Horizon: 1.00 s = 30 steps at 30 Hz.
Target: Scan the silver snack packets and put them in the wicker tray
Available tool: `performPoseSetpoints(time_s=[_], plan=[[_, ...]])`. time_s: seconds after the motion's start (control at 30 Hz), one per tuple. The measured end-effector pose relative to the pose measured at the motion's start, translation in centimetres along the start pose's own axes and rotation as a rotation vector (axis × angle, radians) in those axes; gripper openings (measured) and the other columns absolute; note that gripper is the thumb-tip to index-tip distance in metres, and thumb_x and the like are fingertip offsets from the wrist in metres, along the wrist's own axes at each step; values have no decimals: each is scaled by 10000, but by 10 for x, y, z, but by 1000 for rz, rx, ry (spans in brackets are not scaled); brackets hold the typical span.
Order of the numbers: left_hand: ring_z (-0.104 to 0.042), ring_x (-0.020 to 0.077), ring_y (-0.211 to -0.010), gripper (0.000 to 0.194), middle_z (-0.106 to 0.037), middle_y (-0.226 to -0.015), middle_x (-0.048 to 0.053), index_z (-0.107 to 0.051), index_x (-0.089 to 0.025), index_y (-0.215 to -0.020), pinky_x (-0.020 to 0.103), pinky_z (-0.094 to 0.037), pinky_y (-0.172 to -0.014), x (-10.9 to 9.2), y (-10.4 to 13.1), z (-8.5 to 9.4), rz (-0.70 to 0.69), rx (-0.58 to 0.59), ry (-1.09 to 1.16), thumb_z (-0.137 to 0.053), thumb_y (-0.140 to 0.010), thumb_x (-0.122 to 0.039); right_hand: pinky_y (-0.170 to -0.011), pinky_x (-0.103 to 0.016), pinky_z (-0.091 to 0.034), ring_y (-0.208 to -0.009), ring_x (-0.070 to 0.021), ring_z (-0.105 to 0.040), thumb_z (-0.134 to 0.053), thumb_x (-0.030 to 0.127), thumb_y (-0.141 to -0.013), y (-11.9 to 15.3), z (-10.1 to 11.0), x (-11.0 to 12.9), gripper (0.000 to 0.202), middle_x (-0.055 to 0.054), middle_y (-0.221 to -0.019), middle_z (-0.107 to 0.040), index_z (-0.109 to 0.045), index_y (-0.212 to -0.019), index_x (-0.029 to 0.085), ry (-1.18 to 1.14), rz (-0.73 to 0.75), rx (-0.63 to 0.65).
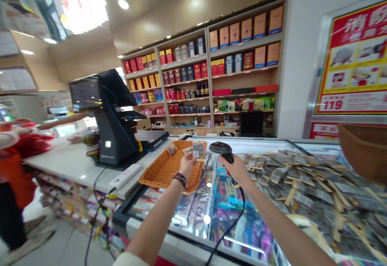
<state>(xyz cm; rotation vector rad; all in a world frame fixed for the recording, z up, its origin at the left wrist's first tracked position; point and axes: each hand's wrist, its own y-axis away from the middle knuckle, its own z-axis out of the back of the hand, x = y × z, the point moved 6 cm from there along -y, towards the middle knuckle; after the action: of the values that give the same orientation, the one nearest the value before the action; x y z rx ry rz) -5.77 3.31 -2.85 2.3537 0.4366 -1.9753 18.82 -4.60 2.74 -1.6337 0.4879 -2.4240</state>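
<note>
My left hand (188, 163) pinches a small printed packet (198, 149) and holds it up over the far right part of an orange wicker basket (157, 168). Another small packet (172, 149) lies inside the basket near its far left side. In my right hand (237, 170) is a black handheld barcode scanner (221, 149), its head pointing left toward the packet. The scanner's cable (232, 221) hangs down across the glass freezer top. To the right of my right hand spreads a large pile of small grey-and-tan packets (305, 185).
A black checkout terminal (111, 124) and a flat scale (151, 137) stand on the white counter (63, 157) at left. Wrapped goods show through the freezer glass (211, 201). A brown basket (365, 149) sits at right. A person in orange (21, 169) stands far left. Stocked shelves line the back.
</note>
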Motion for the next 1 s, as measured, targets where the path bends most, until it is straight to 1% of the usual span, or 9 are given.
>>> performPoseSetpoints(time_s=[0.07, 0.2, 0.4, 0.47, 0.53, 0.63, 0.73, 0.87, 1.0], plan=[[-756, 181, -804, 218, -772, -876, 100, -744, -111, -916, 320, -625, -839, 1, -3, -32, 54, 86, 33, -842, -723, -92, -464, -264, -416, -374, -167, -551, -579, 499, -855, -3, 29, -15, 309, 27, -437, -556, -540, -685, 243, 29, -17, -49], [-753, 176, -793, 163, -771, -855, 99, -751, -109, -879, 299, -625, -828, 9, 1, -109, 138, 256, 79, -832, -740, -85, -449, -262, -411, -377, -173, -560, -584, 498, -856, -1, 94, -46, 302, 28, -437, -558, -540, -699, 243, 110, -70, -157], [-755, 193, -884, 161, -786, -906, 108, -772, -120, -904, 327, -604, -922, 26, 31, -223, 172, 492, 123, -835, -757, -139, -438, -271, -415, -371, -186, -562, -570, 505, -867, 18, 193, -80, 309, 33, -409, -542, -542, -694, 251, 235, -182, -339], [-750, 222, -947, 186, -789, -948, 118, -781, -124, -933, 364, -586, -961, 30, 41, -250, 139, 566, 64, -829, -758, -165, -458, -275, -420, -385, -191, -575, -570, 503, -872, 27, 222, -85, 327, 27, -397, -535, -543, -666, 250, 297, -191, -395], [-733, 265, -1030, 246, -785, -1018, 130, -792, -132, -964, 406, -553, -1008, 31, 46, -264, 33, 570, -103, -831, -722, -140, -480, -283, -423, -384, -194, -573, -568, 502, -881, 35, 245, -88, 341, 24, -379, -523, -542, -653, 250, 342, -206, -435], [-665, 320, -1190, 396, -746, -1176, 148, -802, -155, -1024, 419, -462, -1109, 22, 43, -260, -225, 432, -451, -796, -650, -26, -486, -296, -420, -378, -204, -576, -559, 525, -887, 42, 264, -93, 350, 18, -388, -540, -543, -667, 253, 343, -236, -472], [-629, 306, -1249, 473, -709, -1264, 149, -781, -171, -1129, 392, -409, -1148, 12, 33, -237, -368, 331, -700, -718, -695, 5, -503, -301, -425, -393, -208, -589, -573, 539, -875, 42, 264, -93, 356, 14, -404, -555, -540, -661, 256, 346, -237, -489], [-633, 277, -1256, 442, -695, -1299, 146, -735, -165, -1236, 387, -408, -1147, 0, 7, -184, -386, 264, -938, -670, -808, -72, -521, -304, -426, -395, -202, -574, -582, 527, -853, 27, 230, -84, 351, 16, -384, -534, -532, -638, 255, 347, -194, -444], [-610, 292, -1299, 415, -692, -1313, 157, -710, -150, -1263, 400, -413, -1142, -13, -25, -110, -336, 128, -1115, -666, -850, -133, -495, -304, -415, -379, -196, -547, -570, 563, -828, 2, 175, -71, 365, 11, -383, -530, -524, -632, 258, 235, -140, -346]])
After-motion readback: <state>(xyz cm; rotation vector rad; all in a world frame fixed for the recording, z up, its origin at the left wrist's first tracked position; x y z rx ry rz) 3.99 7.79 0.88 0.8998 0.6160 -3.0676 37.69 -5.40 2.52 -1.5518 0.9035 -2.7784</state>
